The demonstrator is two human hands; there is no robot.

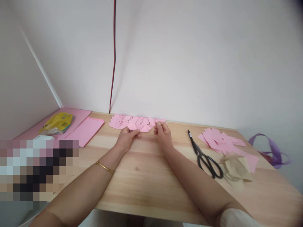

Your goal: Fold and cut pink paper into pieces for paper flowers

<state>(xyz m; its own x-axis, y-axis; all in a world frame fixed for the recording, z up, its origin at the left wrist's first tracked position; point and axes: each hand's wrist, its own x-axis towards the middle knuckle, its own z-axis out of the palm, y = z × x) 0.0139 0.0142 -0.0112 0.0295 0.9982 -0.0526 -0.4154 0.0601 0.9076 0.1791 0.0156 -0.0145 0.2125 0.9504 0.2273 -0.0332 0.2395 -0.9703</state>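
A folded piece of pink paper (143, 127) is pinched along its near edge between the thumb and fingers of my left hand (126, 138), which wears a gold bangle on the wrist. At the paper's right end, my right hand (163, 135) has its thumb and forefinger pressed together; pink paper shows around the fingertips, though the exact grip is partly hidden. Just behind both hands, several pink paper cutouts (116, 121) with jagged edges and small cut slits lie in a row against the wall.
Black-handled scissors (209, 164) and a black pen (191, 137) lie right of my arms. Beyond them are pink scraps (213, 138), crumpled tan paper (236, 168) and purple ribbon (272, 151). Pink sheets (86, 132) and a yellow packet (58, 122) sit left. A cable (114, 56) hangs down the wall.
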